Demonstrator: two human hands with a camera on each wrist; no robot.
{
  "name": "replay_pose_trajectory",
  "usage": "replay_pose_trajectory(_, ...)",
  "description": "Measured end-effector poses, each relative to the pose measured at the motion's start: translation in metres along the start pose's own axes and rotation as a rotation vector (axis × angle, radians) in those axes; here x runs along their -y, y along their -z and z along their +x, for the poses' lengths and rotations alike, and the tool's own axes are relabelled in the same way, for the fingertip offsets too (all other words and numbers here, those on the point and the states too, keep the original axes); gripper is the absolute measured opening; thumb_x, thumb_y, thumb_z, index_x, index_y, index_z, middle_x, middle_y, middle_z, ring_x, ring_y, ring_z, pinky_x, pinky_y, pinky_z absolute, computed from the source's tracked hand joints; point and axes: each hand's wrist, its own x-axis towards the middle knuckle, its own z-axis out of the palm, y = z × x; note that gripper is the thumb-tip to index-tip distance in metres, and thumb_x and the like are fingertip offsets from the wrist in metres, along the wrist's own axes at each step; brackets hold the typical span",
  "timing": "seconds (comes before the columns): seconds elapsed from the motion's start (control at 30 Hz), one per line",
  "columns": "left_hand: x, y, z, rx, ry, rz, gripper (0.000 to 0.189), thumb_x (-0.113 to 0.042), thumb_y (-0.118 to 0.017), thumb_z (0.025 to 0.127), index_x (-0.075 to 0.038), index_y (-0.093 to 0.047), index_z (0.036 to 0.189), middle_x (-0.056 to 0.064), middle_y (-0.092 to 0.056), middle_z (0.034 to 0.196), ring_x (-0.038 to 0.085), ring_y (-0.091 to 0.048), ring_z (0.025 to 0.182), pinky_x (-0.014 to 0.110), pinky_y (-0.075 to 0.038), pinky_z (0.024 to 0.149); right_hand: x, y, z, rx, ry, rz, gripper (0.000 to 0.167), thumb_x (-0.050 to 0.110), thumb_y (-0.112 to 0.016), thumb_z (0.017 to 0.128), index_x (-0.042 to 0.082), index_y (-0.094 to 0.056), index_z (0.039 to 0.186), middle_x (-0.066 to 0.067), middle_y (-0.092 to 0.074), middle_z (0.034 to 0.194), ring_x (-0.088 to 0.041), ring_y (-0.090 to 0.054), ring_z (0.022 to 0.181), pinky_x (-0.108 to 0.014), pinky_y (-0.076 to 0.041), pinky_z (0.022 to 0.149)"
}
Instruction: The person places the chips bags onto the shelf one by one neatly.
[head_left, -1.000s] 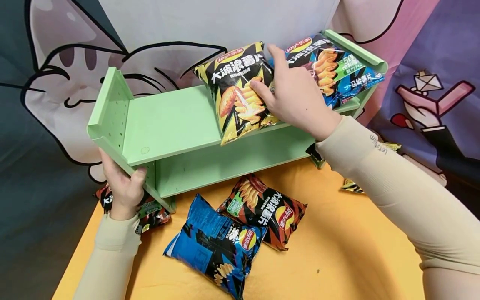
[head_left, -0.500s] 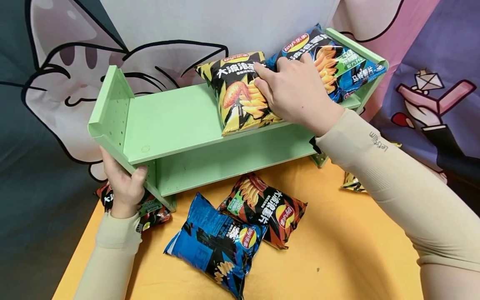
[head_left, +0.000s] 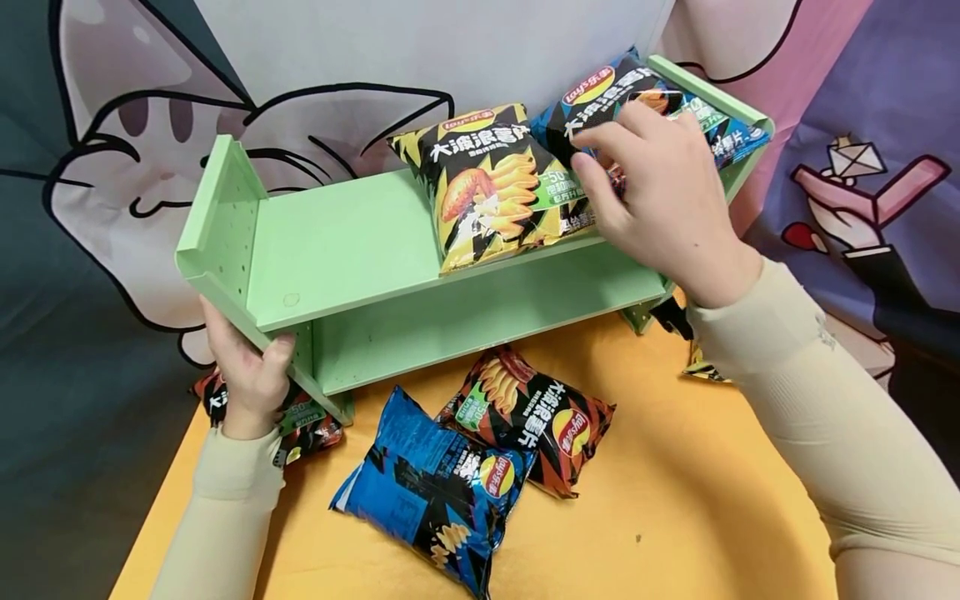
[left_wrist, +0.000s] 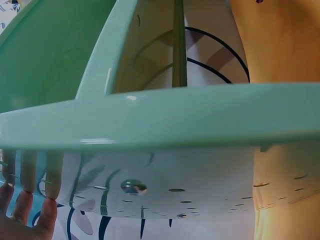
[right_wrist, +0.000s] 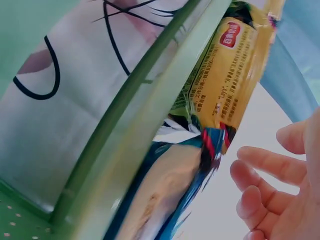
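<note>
A green two-tier shelf (head_left: 337,242) stands on the orange-covered table. My left hand (head_left: 251,367) grips its left side panel, thumb over the front edge; the left wrist view shows fingertips (left_wrist: 47,215) against the panel's outer face. On the upper tier, a black-and-yellow bag of potato chips (head_left: 487,187) leans upright beside a blue bag of potato chips (head_left: 577,108) at the right end. My right hand (head_left: 660,192) hovers in front of the blue bag, partly hiding it. Its fingers are loosely bent and hold nothing; in the right wrist view they are apart from both bags.
In front of the shelf, a blue chip bag (head_left: 435,492) overlaps a red-and-black one (head_left: 532,417). Another red-and-black bag (head_left: 307,429) lies by the shelf's left foot. A yellow bag (head_left: 703,367) shows partly behind my right arm. A printed cloth (head_left: 480,50) hangs behind.
My right hand pressed the black-and-yellow bag, which settled lower onto the shelf. It has since let go and moved right, in front of the blue bag. The left hand stays put.
</note>
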Motion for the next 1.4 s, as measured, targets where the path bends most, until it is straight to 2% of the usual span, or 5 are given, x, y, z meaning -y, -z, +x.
replay_pose_trajectory(0.4, 0.001, -0.001, 0.0, -0.015, 0.006, -0.026, 0.083, -0.016, -0.053, 0.06, 0.017, -0.046, 0.136, 0.027, -0.059, 0.12, 0.028, -0.054, 0.107, 0.04, -0.041, 0.106, -0.04, -0.01, -0.093, -0.391, -0.35, 0.143, 0.035, 0.029, -0.065, 0.088, -0.005, -0.06, 0.077, -0.014, -0.058, 0.064, 0.005, -0.039, 0.062, -0.02, -0.028, 0.067)
replay_pose_trajectory(0.6, 0.001, -0.001, -0.001, -0.011, 0.015, -0.026, 0.084, -0.017, -0.055, 0.06, 0.016, -0.046, 0.137, 0.027, -0.059, 0.12, 0.029, -0.054, 0.109, 0.041, -0.041, 0.107, -0.073, -0.034, -0.139, -0.462, -0.565, 0.154, 0.034, 0.022, -0.075, 0.084, -0.005, -0.055, 0.079, 0.015, -0.05, 0.066, 0.006, -0.042, 0.058, -0.014, -0.03, 0.059)
replay_pose_trajectory(0.9, 0.001, 0.0, -0.002, -0.013, 0.03, -0.004, 0.086, -0.017, -0.053, 0.059, 0.015, -0.045, 0.139, 0.026, -0.059, 0.121, 0.028, -0.053, 0.109, 0.04, -0.04, 0.107, -0.103, -0.08, -0.184, -0.209, -0.829, 0.119, 0.041, 0.037, -0.078, 0.085, 0.007, -0.064, 0.11, 0.005, -0.062, 0.087, 0.002, -0.051, 0.074, -0.018, -0.035, 0.076)
replay_pose_trajectory(1.07, 0.003, -0.001, -0.002, -0.024, 0.018, 0.0, 0.086, -0.019, -0.055, 0.061, 0.016, -0.045, 0.139, 0.025, -0.059, 0.122, 0.028, -0.053, 0.11, 0.04, -0.04, 0.108, -0.107, -0.09, -0.194, -0.062, -0.815, 0.104, 0.036, 0.035, -0.07, 0.094, 0.003, -0.076, 0.109, -0.017, -0.074, 0.088, 0.015, -0.046, 0.066, -0.022, -0.037, 0.069)
replay_pose_trajectory(1.4, 0.002, -0.003, -0.002, -0.033, 0.021, -0.021, 0.087, -0.018, -0.054, 0.059, 0.016, -0.045, 0.14, 0.026, -0.058, 0.122, 0.028, -0.053, 0.109, 0.041, -0.04, 0.108, -0.107, -0.097, -0.197, -0.079, -0.771, 0.092, 0.037, 0.033, -0.064, 0.098, 0.002, -0.082, 0.091, -0.02, -0.074, 0.074, 0.023, -0.037, 0.056, -0.022, -0.035, 0.062)
